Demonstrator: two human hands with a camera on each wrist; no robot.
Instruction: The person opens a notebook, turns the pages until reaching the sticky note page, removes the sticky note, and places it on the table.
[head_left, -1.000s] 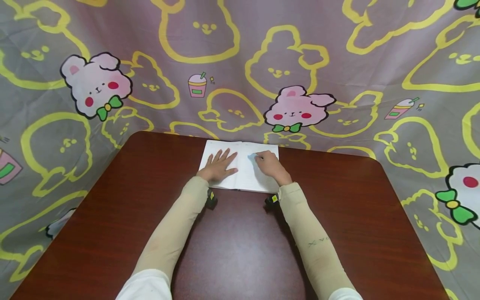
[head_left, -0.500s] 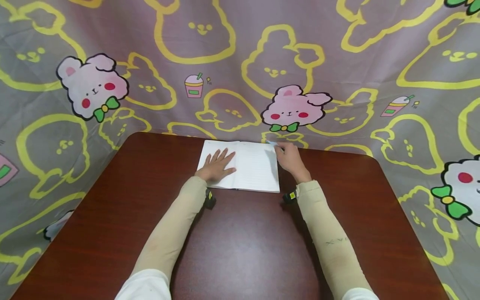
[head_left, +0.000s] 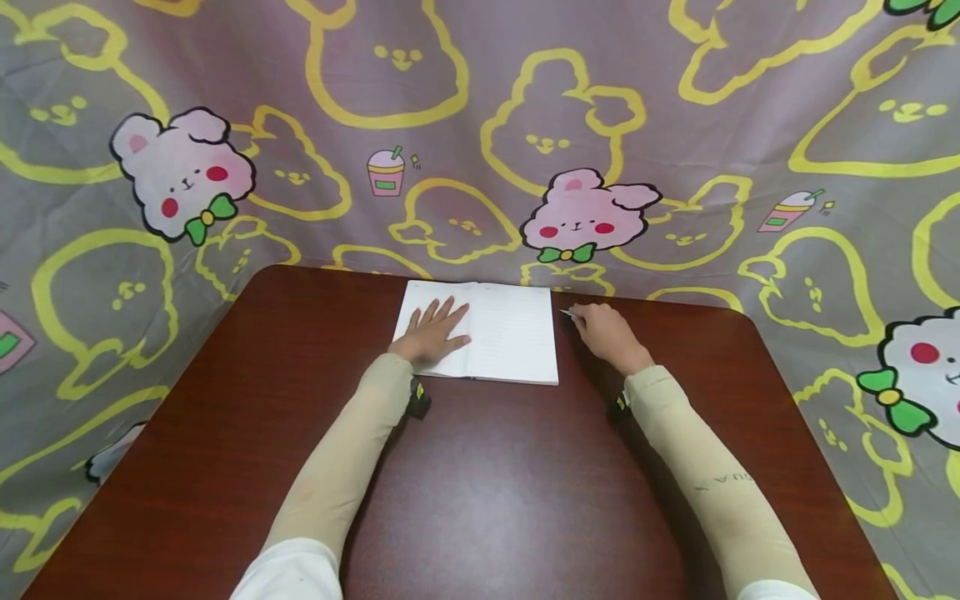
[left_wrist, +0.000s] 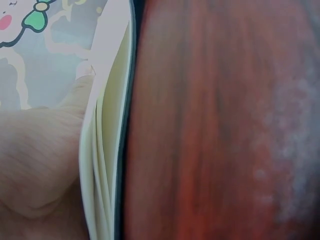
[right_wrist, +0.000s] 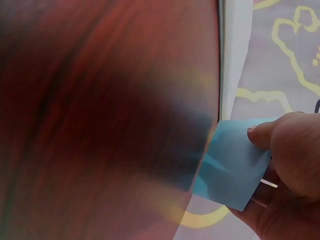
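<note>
An open notebook (head_left: 517,333) with white, lined pages lies near the far table edge. Fingers spread, my left hand (head_left: 432,335) rests flat on its left page. In the left wrist view, the notebook's page edges (left_wrist: 100,165) fan slightly apart beside my left hand (left_wrist: 40,155). To the right of the notebook, my right hand (head_left: 609,335) pinches a small light-blue square of paper that looks like a sticky note (right_wrist: 232,165), between thumb and fingers. It appears thin and nearly edge-on in the head view. In the right wrist view, my right hand (right_wrist: 295,160) hides one side of it.
The dark reddish-brown table (head_left: 480,492) reaches toward me. A patterned curtain (head_left: 450,108) with bear and rabbit drawings hangs right behind the table and on both sides.
My right hand has moved right, from over the right page past its upper corner to beside the notebook, carrying the blue sticky note. My left hand has stayed on the left page.
</note>
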